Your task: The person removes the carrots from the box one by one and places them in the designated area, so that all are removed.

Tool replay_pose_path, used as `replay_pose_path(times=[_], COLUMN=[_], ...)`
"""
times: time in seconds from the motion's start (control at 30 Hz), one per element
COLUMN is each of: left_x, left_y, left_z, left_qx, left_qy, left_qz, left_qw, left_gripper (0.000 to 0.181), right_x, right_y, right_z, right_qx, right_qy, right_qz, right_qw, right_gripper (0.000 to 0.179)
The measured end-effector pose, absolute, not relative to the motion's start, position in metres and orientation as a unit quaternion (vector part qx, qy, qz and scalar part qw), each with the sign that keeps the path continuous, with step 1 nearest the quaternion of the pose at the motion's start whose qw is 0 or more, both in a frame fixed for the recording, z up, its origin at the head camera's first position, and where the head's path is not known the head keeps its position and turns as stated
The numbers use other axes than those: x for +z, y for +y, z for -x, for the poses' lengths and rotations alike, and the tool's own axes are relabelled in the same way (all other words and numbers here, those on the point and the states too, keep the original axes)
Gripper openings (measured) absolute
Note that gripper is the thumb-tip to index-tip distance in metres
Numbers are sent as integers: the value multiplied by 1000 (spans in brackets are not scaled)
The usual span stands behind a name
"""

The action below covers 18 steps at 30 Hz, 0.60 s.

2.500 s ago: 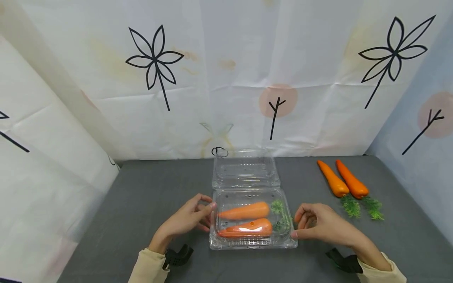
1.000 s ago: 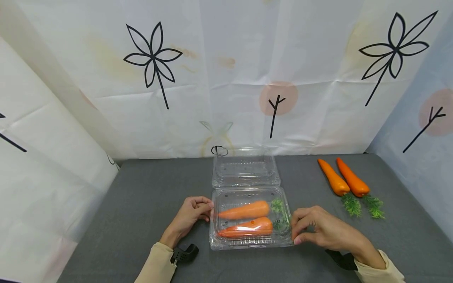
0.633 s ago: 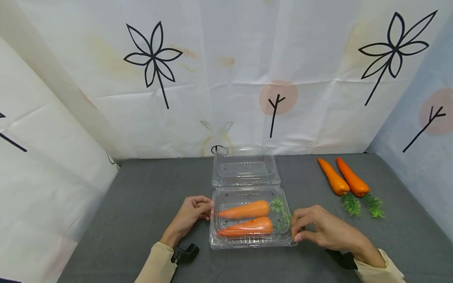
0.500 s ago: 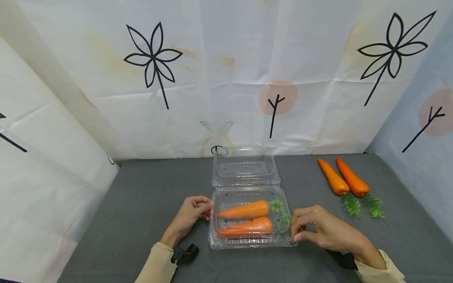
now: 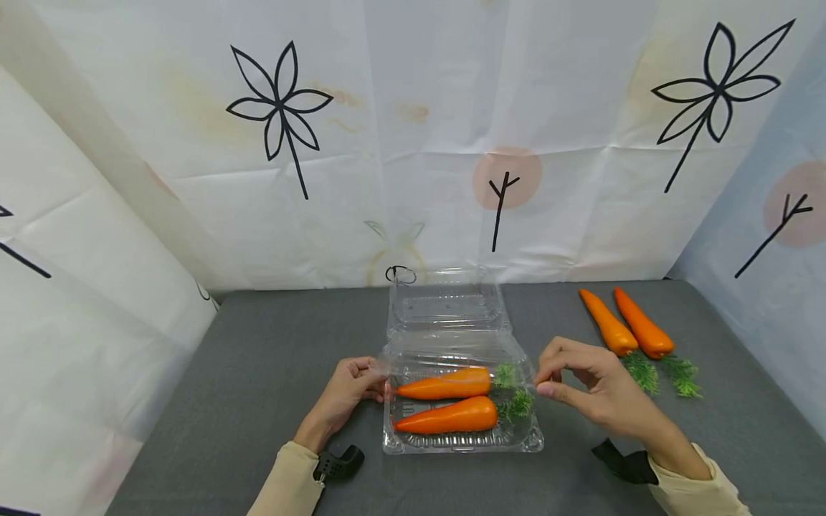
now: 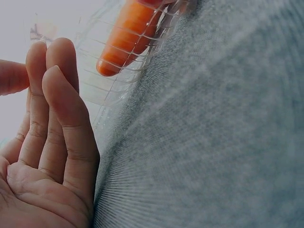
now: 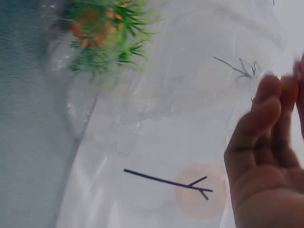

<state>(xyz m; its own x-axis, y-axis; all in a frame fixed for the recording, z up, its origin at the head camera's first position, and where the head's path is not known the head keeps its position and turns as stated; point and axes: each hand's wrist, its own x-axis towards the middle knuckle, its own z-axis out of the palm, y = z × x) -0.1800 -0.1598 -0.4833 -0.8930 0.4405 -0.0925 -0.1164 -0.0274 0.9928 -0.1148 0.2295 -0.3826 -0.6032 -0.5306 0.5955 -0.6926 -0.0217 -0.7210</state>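
Observation:
A clear plastic box (image 5: 464, 446) holds two orange toy carrots (image 5: 445, 416) side by side, their green tops (image 5: 516, 405) to the right. Over its back half a clear lid (image 5: 452, 344) stands tilted up, its front edge raised. My right hand (image 5: 596, 387) pinches the lid's right edge between thumb and fingertips, above the box. At the lid's left edge, my left hand (image 5: 348, 394) pinches with thumb and fingers. In the left wrist view a carrot (image 6: 128, 38) shows through the box wall beyond the fingers. The right wrist view shows leafy green tops (image 7: 107, 38) through blurred plastic.
Behind the box lies another clear plastic tray-like piece (image 5: 445, 308), up against the patterned backdrop cloth (image 5: 413, 143). Two more carrots (image 5: 642, 326) with green tops lie at the back right of the grey tabletop (image 5: 277, 330).
The lid, earlier flat over the carrots, has been raised at its front. My right hand has moved up and back with it; the left hand has hardly moved.

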Motion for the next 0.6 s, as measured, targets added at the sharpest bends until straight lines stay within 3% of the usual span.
replay_pose_path(times=[0.23, 0.43, 0.6], left_x=[-481, -481, -480], left_y=[-158, -157, -157], left_z=[180, 181, 180], left_qx=[703, 699, 699], left_qy=[672, 677, 679], left_qz=[-113, -105, -97], left_qw=[201, 205, 204], left_gripper=[28, 29, 25], right_x=[-359, -345, -343], right_y=[224, 215, 206], right_z=[138, 160, 177], right_qx=[558, 537, 532], right_qy=[-735, -805, -826], right_qz=[-361, -216, -140], right_qw=[132, 129, 124], right_gripper=[26, 16, 26])
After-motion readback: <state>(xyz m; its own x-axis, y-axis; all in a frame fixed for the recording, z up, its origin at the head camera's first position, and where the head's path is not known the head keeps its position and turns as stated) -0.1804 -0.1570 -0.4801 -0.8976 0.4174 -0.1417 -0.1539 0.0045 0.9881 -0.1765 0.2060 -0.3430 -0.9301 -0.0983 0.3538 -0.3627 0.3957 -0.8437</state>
